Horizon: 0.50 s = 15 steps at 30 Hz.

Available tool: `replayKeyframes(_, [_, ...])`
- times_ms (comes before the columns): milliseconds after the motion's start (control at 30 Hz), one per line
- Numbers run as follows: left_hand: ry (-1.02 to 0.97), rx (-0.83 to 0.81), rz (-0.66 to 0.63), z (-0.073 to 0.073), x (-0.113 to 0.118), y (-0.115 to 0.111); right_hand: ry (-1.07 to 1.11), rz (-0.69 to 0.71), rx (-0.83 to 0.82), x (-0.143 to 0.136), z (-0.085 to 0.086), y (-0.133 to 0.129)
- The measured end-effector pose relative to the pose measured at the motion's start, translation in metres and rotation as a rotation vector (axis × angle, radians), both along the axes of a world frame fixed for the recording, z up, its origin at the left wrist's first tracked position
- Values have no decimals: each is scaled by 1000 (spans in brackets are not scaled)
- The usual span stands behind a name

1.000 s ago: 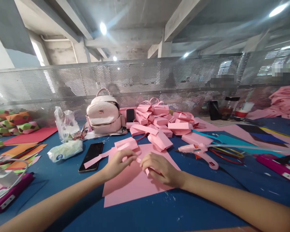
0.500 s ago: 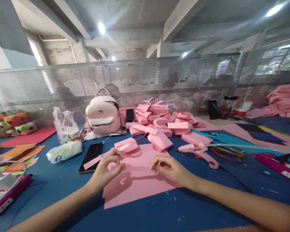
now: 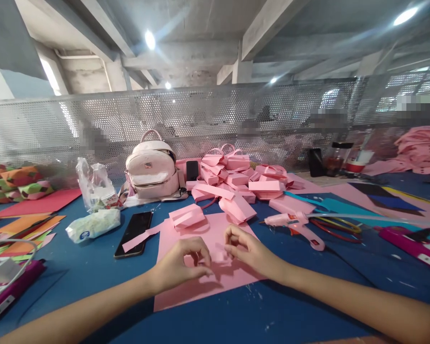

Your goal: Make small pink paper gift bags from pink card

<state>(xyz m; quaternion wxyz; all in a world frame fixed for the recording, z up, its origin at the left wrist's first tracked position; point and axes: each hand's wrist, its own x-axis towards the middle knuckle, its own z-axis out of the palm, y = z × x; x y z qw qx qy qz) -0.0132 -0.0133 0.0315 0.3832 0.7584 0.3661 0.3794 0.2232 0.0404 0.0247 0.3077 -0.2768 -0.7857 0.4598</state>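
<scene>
Pink sheets [image 3: 179, 294] lie on the blue table in front of me. Above their left half is my left hand [image 3: 186, 263], its fingers curved and apart with nothing visible between them. My right hand [image 3: 245, 251] is over the right part of the sheets, fingers curled inward; a small pale pink piece seems to be at its fingertips, too blurred to make out. Just beyond the hands, a folded pink paper piece [image 3: 187, 217] and a pink paper box [image 3: 237, 208] rest at the far edge of the sheets.
A phone [image 3: 134, 234] with a pink strip across it and a tissue pack [image 3: 93, 225] lie left. A pink glue gun [image 3: 295, 224] lies right. Behind are a backpack [image 3: 152, 172] and a heap of pink paper pieces [image 3: 236, 177]. Power strips [image 3: 16, 291] flank both sides.
My left hand has moved right and nearer to me, closer to my right hand. My right hand has barely shifted, and its fingers have lifted slightly.
</scene>
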Motion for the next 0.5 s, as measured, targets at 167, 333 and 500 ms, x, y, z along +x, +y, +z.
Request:
replayKeyframes(167, [53,-3,92,-10,5,13,-21,-5,53,-4,-1,1])
replayKeyframes(333, [91,-21,144,-13,3,14,-51,47,76,-6,8,-5])
replayKeyframes(500, [94,-47,146,-13,5,12,-62,114,129,-7,16,-18])
